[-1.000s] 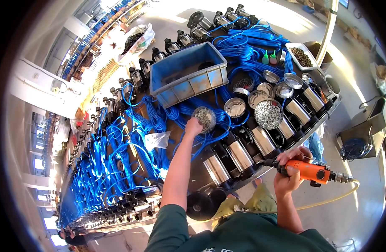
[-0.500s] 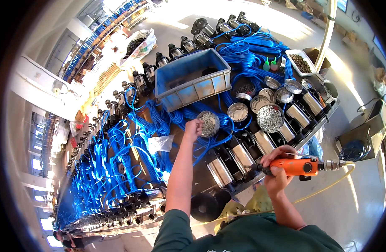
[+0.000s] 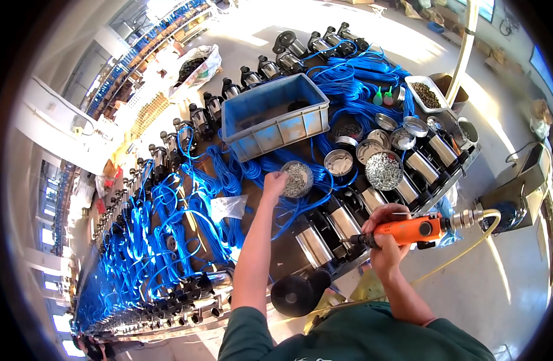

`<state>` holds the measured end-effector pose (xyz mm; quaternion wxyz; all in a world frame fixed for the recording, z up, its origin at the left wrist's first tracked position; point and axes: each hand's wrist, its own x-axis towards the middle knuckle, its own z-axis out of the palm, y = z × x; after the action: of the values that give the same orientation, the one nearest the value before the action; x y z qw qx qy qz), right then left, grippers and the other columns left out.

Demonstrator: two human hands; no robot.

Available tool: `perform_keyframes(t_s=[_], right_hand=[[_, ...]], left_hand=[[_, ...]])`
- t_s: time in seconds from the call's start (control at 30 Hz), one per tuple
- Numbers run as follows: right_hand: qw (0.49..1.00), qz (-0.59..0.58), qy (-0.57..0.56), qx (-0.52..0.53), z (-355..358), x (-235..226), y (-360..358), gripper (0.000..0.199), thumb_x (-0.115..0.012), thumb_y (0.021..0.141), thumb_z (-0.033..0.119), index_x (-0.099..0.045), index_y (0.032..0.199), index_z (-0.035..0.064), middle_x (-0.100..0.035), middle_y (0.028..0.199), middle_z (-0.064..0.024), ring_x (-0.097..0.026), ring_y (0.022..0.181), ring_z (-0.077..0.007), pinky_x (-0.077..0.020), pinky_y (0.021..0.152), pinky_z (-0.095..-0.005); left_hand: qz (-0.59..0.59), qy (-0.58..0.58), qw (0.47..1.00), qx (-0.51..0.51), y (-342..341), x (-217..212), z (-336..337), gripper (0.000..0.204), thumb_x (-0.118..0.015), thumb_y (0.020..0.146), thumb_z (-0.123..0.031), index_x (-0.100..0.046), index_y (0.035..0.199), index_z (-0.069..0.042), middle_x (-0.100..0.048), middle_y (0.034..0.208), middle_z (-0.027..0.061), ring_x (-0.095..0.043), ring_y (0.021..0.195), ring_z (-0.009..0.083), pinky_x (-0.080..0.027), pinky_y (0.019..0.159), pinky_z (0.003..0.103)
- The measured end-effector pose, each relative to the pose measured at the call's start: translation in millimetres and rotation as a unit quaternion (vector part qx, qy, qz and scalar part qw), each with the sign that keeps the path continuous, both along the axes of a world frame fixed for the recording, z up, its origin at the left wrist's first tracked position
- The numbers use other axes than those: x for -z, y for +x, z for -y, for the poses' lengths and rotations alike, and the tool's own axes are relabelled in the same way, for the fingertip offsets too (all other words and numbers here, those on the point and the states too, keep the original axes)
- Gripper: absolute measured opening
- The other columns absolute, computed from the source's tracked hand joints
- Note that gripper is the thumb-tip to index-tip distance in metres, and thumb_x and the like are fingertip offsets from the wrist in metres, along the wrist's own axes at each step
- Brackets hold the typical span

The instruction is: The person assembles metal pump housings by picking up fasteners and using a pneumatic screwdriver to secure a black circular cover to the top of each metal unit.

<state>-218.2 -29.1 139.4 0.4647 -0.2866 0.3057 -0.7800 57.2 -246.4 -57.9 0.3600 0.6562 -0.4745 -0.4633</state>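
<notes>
Orange power tool (image 3: pixel 409 230) sits in the right hand (image 3: pixel 386 256), fingers clamped around its body, bit end pointing left toward the other hand. Since the earlier frames it has shifted left; the bit end now shows by the shiny metal cylinders (image 3: pixel 314 245) left of these fingers, so the tool appears closer to the work, contact unclear. Yellow hose (image 3: pixel 454 269) trails off the tool's rear, right of the fingers. Left hand (image 3: pixel 276 182) has drawn back slightly to the left rim of a round metal bowl (image 3: pixel 310 185); fingers look curled together, can't tell if they pinch a piece; suggests picking from the bowl. Small metal parts (image 3: pixel 295 179) lie in it, just right of those fingertips. Beyond the left fingers, grey-blue crate (image 3: pixel 282 140); left of them, blue cable bundles (image 3: pixel 223 171); below-left, clear plastic bag (image 3: pixel 228 207).
</notes>
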Motion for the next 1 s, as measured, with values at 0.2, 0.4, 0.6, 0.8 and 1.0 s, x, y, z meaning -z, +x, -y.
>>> perform_keyframes(t_s=[0.2, 0.4, 0.6, 0.8, 1.0], right_hand=[[0.998, 0.024, -0.053, -0.032, 12, -19, 22, 0.048, -0.046, 0.067, -0.004, -0.047, 0.115, -0.0038, -0.058, 0.108, -0.0199, -0.061, 0.077, -0.0194, -0.0500, 0.070, -0.0308], [0.973, 0.085, -0.154, -0.146, -3, -41, 73, 0.046, -0.050, 0.078, 0.000, -0.044, 0.124, -0.0052, -0.059, 0.096, -0.0208, -0.053, 0.054, -0.0146, -0.0491, 0.056, -0.0310], [0.953, 0.105, -0.153, -0.240, -22, -34, 108, 0.040, -0.046, 0.072, -0.007, -0.046, 0.112, -0.0004, -0.060, 0.090, -0.0173, -0.052, 0.051, -0.0158, -0.0464, 0.053, -0.0332], [0.951, 0.114, -0.125, -0.258, -29, -33, 122, 0.042, -0.046, 0.070, -0.008, -0.046, 0.111, -0.0004, -0.059, 0.085, -0.0163, -0.048, 0.050, -0.0152, -0.0452, 0.052, -0.0326], [0.950, 0.088, -0.141, -0.266, -31, -31, 122, 0.041, -0.046, 0.069, -0.010, -0.046, 0.109, -0.0009, -0.058, 0.084, -0.0177, -0.050, 0.051, -0.0163, -0.0455, 0.052, -0.0317]], left_hand=[[-0.158, -0.058, 0.985, 0.030, -14, -140, -143, 0.014, -0.063, 0.086, -0.014, -0.067, 0.087, 0.000, -0.050, 0.061, -0.0050, -0.042, 0.050, 0.0032, -0.031, 0.045, 0.021], [0.210, -0.288, 0.934, 0.021, -25, -205, -277, 0.008, -0.072, 0.074, -0.004, -0.070, 0.082, -0.004, -0.056, 0.059, 0.0068, -0.055, 0.050, 0.0157, -0.043, 0.048, 0.026], [0.229, -0.371, 0.900, -0.029, -12, -199, -314, 0.015, -0.073, 0.070, 0.002, -0.068, 0.082, -0.006, -0.053, 0.058, 0.0026, -0.043, 0.043, 0.0102, -0.031, 0.041, 0.025], [0.254, -0.379, 0.889, -0.036, -4, -199, -325, 0.016, -0.073, 0.069, 0.002, -0.068, 0.082, -0.006, -0.052, 0.057, 0.0047, -0.048, 0.044, 0.0155, -0.035, 0.041, 0.027], [0.274, -0.366, 0.889, -0.029, -3, -199, -327, 0.011, -0.071, 0.068, -0.003, -0.065, 0.076, -0.007, -0.050, 0.056, 0.0035, -0.054, 0.050, 0.0200, -0.041, 0.044, 0.031]])
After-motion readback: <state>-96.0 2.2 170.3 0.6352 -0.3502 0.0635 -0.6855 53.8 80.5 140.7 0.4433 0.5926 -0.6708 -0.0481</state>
